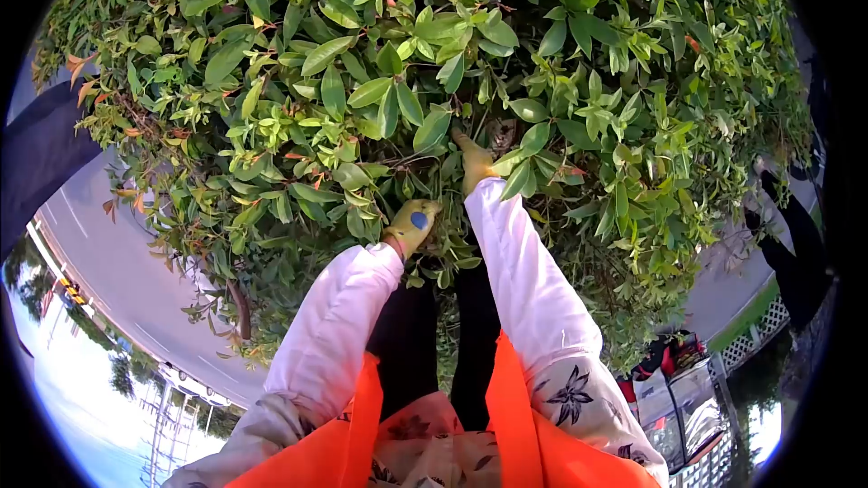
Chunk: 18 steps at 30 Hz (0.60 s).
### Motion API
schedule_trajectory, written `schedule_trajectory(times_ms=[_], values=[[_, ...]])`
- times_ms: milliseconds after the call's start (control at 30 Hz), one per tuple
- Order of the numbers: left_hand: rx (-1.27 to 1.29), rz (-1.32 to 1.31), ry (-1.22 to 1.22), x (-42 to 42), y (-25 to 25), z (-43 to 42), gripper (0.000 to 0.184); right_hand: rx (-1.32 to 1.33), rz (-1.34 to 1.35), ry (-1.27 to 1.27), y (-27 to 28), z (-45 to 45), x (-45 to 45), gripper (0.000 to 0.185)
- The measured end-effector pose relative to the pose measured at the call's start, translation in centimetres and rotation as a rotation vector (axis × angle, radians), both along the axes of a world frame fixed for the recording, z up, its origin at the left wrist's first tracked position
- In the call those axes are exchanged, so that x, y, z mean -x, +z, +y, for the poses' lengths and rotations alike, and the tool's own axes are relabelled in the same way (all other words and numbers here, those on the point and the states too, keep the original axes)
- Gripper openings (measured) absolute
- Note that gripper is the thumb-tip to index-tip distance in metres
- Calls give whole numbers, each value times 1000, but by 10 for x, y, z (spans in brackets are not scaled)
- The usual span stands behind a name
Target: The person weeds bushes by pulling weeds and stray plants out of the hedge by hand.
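A dense green bush (334,63) with some reddish leaf tips fills the upper and middle view. My left hand (414,224), in a yellow glove with a blue round patch, is at the lower front of the bush, its fingers curled in and their tips hidden. My right hand (474,159), also in a yellow glove, reaches deeper among the branches, a little higher and to the right. Leaves cover part of its fingers. Whatever either hand may hold is not visible.
A paved road (108,244) curves along the left side. People in dark clothing stand at the far left (45,145) and far right (796,253). At the lower right is a vehicle (678,407) beside a white lattice fence (755,334).
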<state>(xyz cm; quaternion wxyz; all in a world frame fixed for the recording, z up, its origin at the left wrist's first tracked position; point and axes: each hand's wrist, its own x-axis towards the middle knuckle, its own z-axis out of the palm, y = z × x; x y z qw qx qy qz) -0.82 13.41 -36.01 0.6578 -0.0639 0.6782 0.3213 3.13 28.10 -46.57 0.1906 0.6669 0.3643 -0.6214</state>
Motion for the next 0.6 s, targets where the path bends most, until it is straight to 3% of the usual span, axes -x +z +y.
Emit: schedule_trajectory(times_ms=[33,67,100,133,167,200,233,300,400,433,500,533,600], values=[[-102,258,-182,-7,3,11,30,26,103,-174,11,-1,9,43],[-267,493,-491,-21,-7,14,28,-3,259,-216,-19,-6,-3,41],[-264,545,-571,-22,-2,27,25,-19,421,-265,-51,-12,-17,39],[-257,592,-654,-23,5,36,22,-4,337,-264,-38,-7,-14,37],[-220,481,-722,-27,-2,36,20,6,249,-239,-24,-3,-18,35],[-213,484,-721,-46,-16,25,20,9,194,-209,-16,-2,-28,33],[-117,375,-424,-67,-26,14,22,13,151,-184,-8,2,-37,32],[-191,717,-535,-59,-12,31,17,14,90,-144,19,19,-43,29],[-167,505,-433,-42,16,59,30,26,16,-96,45,34,-45,26],[-237,562,-505,-28,49,74,23,23,-5,-91,64,40,-34,25],[-328,250,-92,-77,48,53,13,60,-64,-87,117,47,-13,25],[-243,529,-395,-57,105,69,10,75,-107,-80,143,48,-6,25],[-186,340,-201,-63,136,63,15,69,9,-70,177,42,-6,24]])
